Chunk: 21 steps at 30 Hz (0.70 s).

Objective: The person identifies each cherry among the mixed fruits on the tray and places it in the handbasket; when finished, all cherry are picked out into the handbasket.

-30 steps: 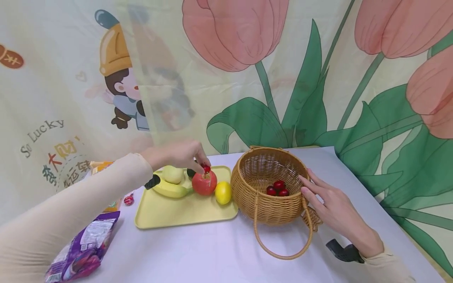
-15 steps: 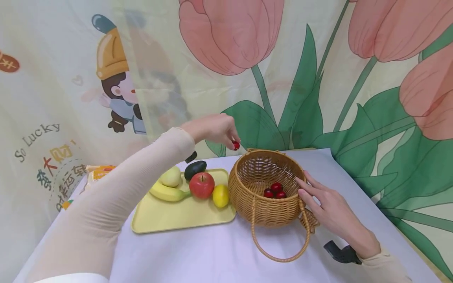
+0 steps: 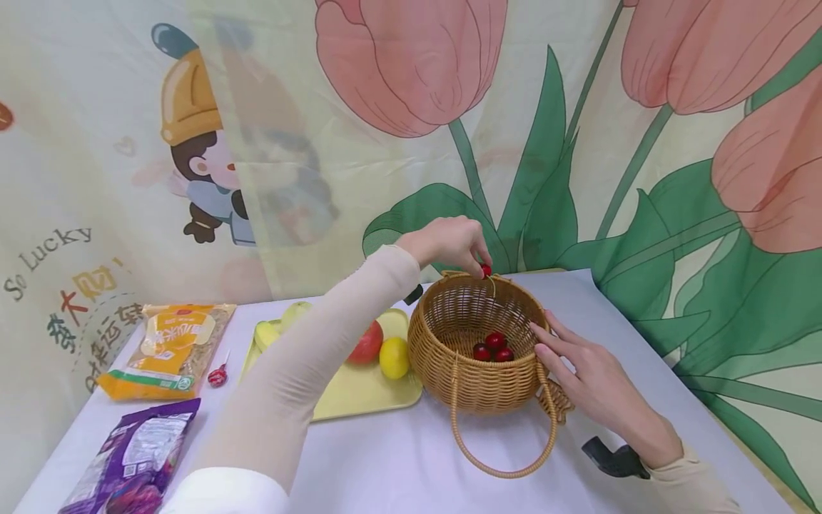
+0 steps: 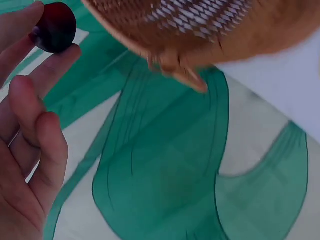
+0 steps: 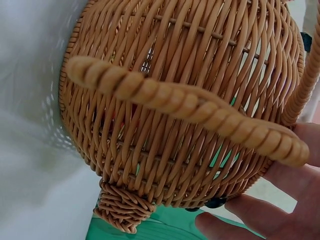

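Observation:
In the head view my left hand (image 3: 453,243) pinches a dark red cherry (image 3: 486,270) above the back rim of a round wicker basket (image 3: 478,389). A thin stem hangs from it. The left wrist view shows the cherry (image 4: 57,29) between thumb and fingertips, apart from the basket's blurred rim. Inside the basket lie 3 more cherries (image 3: 495,341). My right hand (image 3: 594,368) rests against the basket's right rim with its fingers nearly straight. The looped handle (image 3: 504,472) hangs down in front, toward me.
Left of the basket a yellow tray (image 3: 359,407) holds a red apple (image 3: 369,344), a lemon (image 3: 394,358) and other fruit, partly hidden by my left sleeve. Farther left lie an orange food bag (image 3: 170,350), a lollipop (image 3: 217,375) and a purple bag (image 3: 135,457). A printed curtain hangs behind.
My left hand has lifted the cherry from above the apple on the tray and carried it right, to over the basket's back rim. The right hand has stayed at the rim.

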Each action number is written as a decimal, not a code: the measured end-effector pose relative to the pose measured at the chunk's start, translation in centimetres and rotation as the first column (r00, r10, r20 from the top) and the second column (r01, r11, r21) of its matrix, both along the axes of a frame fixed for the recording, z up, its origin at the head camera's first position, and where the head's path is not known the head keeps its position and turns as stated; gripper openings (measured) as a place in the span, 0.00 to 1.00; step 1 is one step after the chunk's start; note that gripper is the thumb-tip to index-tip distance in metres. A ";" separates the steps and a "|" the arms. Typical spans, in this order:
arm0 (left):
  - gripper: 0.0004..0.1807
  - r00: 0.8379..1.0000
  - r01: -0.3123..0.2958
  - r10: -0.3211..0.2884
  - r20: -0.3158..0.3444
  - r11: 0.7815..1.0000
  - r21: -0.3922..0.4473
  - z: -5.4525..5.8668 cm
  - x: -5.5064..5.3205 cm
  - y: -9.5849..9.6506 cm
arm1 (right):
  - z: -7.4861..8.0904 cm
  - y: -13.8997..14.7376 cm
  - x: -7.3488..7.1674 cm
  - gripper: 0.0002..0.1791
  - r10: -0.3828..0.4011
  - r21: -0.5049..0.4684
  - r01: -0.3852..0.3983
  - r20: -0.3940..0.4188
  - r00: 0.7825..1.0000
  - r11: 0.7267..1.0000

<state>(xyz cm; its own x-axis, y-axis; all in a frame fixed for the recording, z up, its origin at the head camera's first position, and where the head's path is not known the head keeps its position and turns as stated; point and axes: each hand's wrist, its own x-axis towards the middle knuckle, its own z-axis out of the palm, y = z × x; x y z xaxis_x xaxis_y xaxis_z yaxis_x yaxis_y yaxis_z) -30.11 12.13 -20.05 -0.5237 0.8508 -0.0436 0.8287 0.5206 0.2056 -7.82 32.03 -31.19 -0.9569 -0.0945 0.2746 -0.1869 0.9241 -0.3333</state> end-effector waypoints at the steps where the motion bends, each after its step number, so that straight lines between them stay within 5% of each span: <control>1: 0.14 1.000 0.009 -0.009 0.004 1.000 0.009 -0.5 0.1 0.4 | 0.0 0.0 0.0 0.28 -0.001 -0.001 0.001 0.002 1.000 1.000; 12: 0.11 0.996 0.073 -0.073 0.043 0.997 0.011 -4.9 1.0 3.4 | 0.0 -0.2 0.0 0.27 0.002 -0.007 -0.002 0.001 1.000 1.000; 21: 0.13 0.992 0.103 -0.103 0.079 0.995 0.004 -6.9 1.3 3.9 | -0.1 -0.2 0.1 0.27 -0.014 -0.005 0.014 -0.010 1.000 1.000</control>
